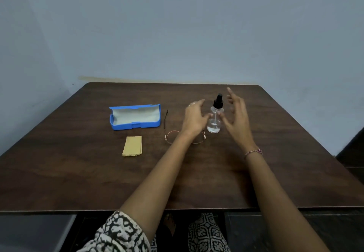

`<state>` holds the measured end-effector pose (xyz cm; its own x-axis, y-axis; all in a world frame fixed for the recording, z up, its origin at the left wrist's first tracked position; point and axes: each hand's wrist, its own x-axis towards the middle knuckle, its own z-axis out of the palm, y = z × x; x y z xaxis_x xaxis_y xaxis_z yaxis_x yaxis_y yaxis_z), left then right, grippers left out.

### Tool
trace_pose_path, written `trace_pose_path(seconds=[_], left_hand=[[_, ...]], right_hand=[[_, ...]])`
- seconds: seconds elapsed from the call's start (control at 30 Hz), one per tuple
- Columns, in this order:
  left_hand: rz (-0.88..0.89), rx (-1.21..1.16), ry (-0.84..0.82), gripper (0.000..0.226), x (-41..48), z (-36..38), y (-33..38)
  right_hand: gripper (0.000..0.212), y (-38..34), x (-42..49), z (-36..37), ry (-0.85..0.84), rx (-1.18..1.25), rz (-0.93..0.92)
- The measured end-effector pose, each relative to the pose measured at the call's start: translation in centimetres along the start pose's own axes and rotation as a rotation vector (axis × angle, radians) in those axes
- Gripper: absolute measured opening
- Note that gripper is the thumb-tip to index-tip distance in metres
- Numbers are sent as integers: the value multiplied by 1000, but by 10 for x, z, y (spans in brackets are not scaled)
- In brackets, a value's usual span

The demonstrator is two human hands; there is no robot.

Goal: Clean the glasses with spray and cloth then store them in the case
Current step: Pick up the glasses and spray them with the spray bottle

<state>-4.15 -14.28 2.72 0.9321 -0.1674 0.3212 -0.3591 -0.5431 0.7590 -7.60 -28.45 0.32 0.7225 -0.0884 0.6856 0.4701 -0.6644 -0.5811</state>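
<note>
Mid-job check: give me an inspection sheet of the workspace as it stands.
Surface: dark wood table, no spills seen.
Job's things: blue case open, empty; yellow cloth folded, nearer than case; glasses on table, partly under left forearm; spray bottle upright, little liquid.
Clutter: nothing seen.
Grippers: left hand and right hand open, either side of bottle, not gripping it.
Cables: nothing seen.
Surroundings: plain bluish wall behind table.
</note>
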Motion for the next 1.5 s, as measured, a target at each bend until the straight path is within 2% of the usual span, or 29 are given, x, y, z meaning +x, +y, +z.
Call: trace_pose_path(seconds=[0.07, 0.17, 0.37, 0.53, 0.6, 0.73, 0.87, 1.0, 1.1, 1.3, 1.5], left_hand=[[-34, -30, -83, 65, 7, 6, 1], [-39, -75, -124, 49, 13, 9, 0], [-37, -182, -92, 35, 12, 13, 2], [-39, -193, -64, 42, 8, 8, 12], [-51, -49, 10, 43, 6, -4, 8], [-178, 410, 135, 28, -5, -39, -10], [-339, 667, 55, 29, -16, -69, -28], [-450, 721, -26, 31, -21, -82, -45], [-505, 626, -70, 21, -24, -83, -55], [-655, 99, -109, 12, -29, -77, -60], [-731, -186, -100, 9, -32, -77, -55]], right_hand=[[79, 7, -2, 3, -109, 80, 38], [91, 12, -2, 7, -200, 127, 98], [99, 12, 0, 6, -135, 242, 157], [92, 13, 0, -4, -38, 431, 217], [93, 13, 0, -6, -32, 504, 256], [92, 9, 0, -9, -35, 622, 279], [91, 7, -1, -11, -61, 716, 313], [85, 7, 0, -11, -43, 797, 353], [84, 6, 0, -12, -26, 888, 393], [78, 5, 0, -10, -27, 944, 427], [75, 1, 1, -9, -51, 1000, 467]])
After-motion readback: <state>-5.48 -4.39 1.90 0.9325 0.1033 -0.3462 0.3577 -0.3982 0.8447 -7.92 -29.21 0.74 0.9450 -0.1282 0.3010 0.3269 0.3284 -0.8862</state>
